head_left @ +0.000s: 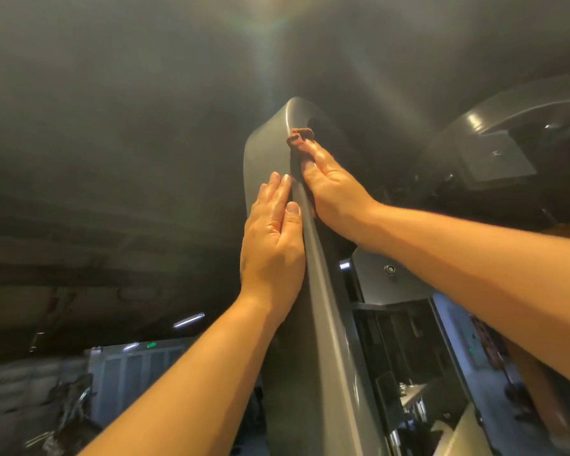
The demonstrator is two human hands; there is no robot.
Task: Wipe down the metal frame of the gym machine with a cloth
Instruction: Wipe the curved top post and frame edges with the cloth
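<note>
A grey metal frame [266, 153] rises from the bottom centre of the frame to a rounded top just above the middle, seen from below against a dim ceiling.

The left hand [272, 238] lies flat against the left face of this upright, a little below centre. Its fingers are straight and close together, the thumb rests along the front ridge, and it holds nothing.

The right hand [331, 189] comes in from the right edge of the picture and sits higher, on the right side of the same ridge, just below the rounded top. It grips a brown cloth [299, 137], which bunches out past the fingertips and is pressed against the edge of the metal. A darker fold of it shows under the palm. How the fingers curl behind the cloth cannot be told. The two hands are near each other, with the ridge between them.

At the upper right, a curved grey bar [507, 106] arcs over a flat bracket plate [497, 159]. At the lower right, beside the upright, is a dark recessed panel [399, 340]. At the lower left are a blurred pale panelled structure [135, 366] and a short bright light strip [188, 320].
</note>
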